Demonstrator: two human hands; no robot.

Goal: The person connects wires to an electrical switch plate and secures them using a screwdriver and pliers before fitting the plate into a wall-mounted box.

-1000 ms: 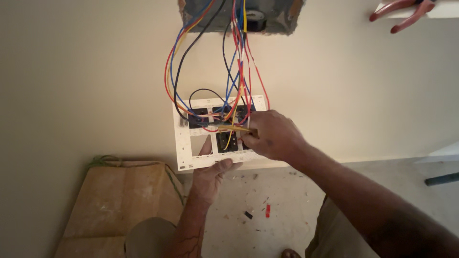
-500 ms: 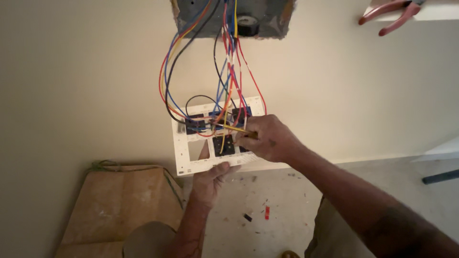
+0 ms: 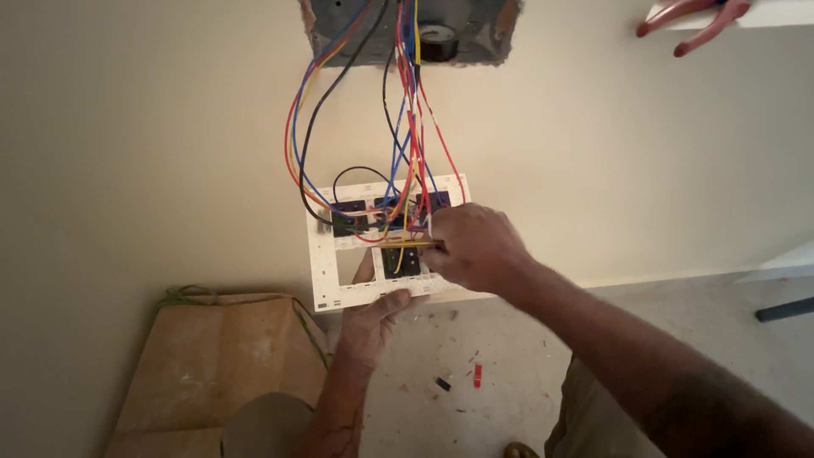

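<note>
A white switch plate frame (image 3: 326,254) with black modules on its back hangs in front of a beige wall. Red, blue, black and yellow wires (image 3: 411,127) run from it up into a wall box opening (image 3: 339,25). My left hand (image 3: 373,318) holds the frame from below by its bottom edge. At the plate's right side, my right hand (image 3: 471,248) is closed on a thin yellow-handled tool (image 3: 407,244) whose tip points left at a black module (image 3: 398,261).
A brown cardboard box (image 3: 216,365) with a green cord sits on the floor at lower left. Red-handled pliers (image 3: 691,21) lie on a white ledge at top right. Wire scraps litter the concrete floor (image 3: 475,373). A dark bar (image 3: 784,309) lies at the right.
The view has shifted slightly, so the plate and hands sit a little lower and to the right in the picture. Both hands keep their hold; the right hand stays at the modules.
</note>
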